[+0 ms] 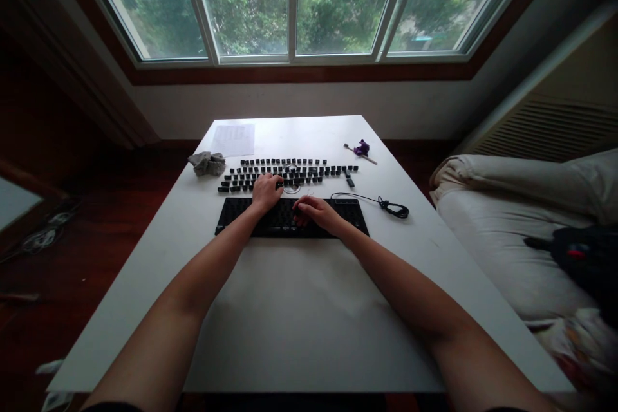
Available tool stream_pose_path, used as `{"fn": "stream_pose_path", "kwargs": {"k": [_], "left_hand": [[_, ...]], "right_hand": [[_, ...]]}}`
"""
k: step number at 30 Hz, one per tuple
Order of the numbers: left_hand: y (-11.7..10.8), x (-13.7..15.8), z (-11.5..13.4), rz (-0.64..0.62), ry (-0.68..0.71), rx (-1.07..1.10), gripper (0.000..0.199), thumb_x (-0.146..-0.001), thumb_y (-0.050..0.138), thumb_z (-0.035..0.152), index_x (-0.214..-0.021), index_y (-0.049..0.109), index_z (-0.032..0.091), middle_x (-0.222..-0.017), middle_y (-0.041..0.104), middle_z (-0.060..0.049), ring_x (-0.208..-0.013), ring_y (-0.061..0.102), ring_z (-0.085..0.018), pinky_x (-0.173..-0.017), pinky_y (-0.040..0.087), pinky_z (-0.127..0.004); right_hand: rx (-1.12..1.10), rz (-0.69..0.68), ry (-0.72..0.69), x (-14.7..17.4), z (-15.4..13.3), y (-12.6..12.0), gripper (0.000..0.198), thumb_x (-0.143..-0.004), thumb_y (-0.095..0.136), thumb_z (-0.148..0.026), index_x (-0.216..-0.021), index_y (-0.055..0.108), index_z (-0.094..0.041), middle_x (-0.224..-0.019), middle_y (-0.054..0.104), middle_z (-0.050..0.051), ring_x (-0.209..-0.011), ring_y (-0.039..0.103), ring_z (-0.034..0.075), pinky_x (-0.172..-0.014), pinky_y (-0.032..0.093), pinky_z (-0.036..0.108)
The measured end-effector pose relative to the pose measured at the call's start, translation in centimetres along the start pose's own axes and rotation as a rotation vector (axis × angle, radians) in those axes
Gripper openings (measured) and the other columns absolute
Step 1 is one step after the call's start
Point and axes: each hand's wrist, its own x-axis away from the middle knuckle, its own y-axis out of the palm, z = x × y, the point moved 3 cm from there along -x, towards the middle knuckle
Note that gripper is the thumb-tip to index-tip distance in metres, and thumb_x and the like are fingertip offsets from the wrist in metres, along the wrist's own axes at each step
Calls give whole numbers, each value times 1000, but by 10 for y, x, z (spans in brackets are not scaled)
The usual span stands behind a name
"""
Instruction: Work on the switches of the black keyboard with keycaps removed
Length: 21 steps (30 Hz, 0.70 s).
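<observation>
My left hand (267, 192) reaches over the keyboard's back edge with its fingertips closed around a black keycap (279, 185) at the near row. Over the middle of the black keyboard (236, 212), my right hand (313, 211) has its fingers curled and pressed together; whatever they hold, if anything, is too small to make out. Loose black keycaps (251, 170) lie in several rows on the table just behind the keyboard. Between those rows and the right hand sits a wire ring tool (291, 189), partly hidden among the keycaps.
On the white table (270, 309), a grey cloth (207, 163) lies left and a paper sheet (234, 140) behind it. A brush (369, 159) with a purple cloth (362, 147) is at back right. The coiled cable (393, 208) rests right of the keyboard.
</observation>
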Motion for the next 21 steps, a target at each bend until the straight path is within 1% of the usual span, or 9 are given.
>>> {"fn": "stream_pose_path", "kwargs": {"k": [4,7,9,12,15,18,21], "left_hand": [[-8,19,8,25,109,42,19,-89,61,27,-104,73,23,-98,62,-8,-99,55,-26,-92,45,-40],[-18,39,14,-3,206,77,20,-91,60,27,-106,72,23,-102,63,-7,-100,56,-25,-92,46,-40],[-25,52,16,-31,255,95,20,-93,58,29,-107,71,23,-103,63,-7,-101,56,-25,-92,47,-40],[-32,65,16,-67,308,118,19,-93,59,28,-106,71,23,-105,64,-7,-102,56,-24,-94,47,-41],[-33,69,13,-80,333,144,19,-92,60,27,-107,71,23,-108,64,-7,-104,56,-24,-96,47,-42],[-31,68,11,-81,332,140,19,-91,60,27,-106,71,24,-108,64,-7,-104,56,-25,-96,47,-42],[-29,67,11,-82,334,126,18,-91,60,27,-106,71,24,-108,63,-7,-103,56,-25,-96,47,-43]], "right_hand": [[17,-70,-23,-1,-3,-1,32,-87,68,-43,-104,59,-18,-85,71,3,-68,70,14,-54,53,21],[2,-110,-38,-5,-4,-2,35,-85,70,-43,-107,55,-19,-87,69,2,-71,70,15,-53,53,21],[4,-77,-56,-8,-4,-3,36,-84,70,-44,-105,54,-20,-83,67,1,-70,69,16,-52,53,23],[67,15,-95,-10,-4,-3,34,-85,68,-45,-103,54,-20,-76,63,-2,-64,65,15,-54,53,25],[273,74,-159,-8,-12,-2,26,-91,60,-42,-103,56,-19,-71,62,-3,-61,60,14,-60,51,27],[562,37,-241,-5,-24,2,18,-94,56,-35,-101,60,-19,-71,64,-2,-64,59,14,-64,47,27],[689,8,-267,-5,-30,3,15,-94,54,-32,-98,60,-19,-74,66,-1,-66,58,14,-66,44,26]]}}
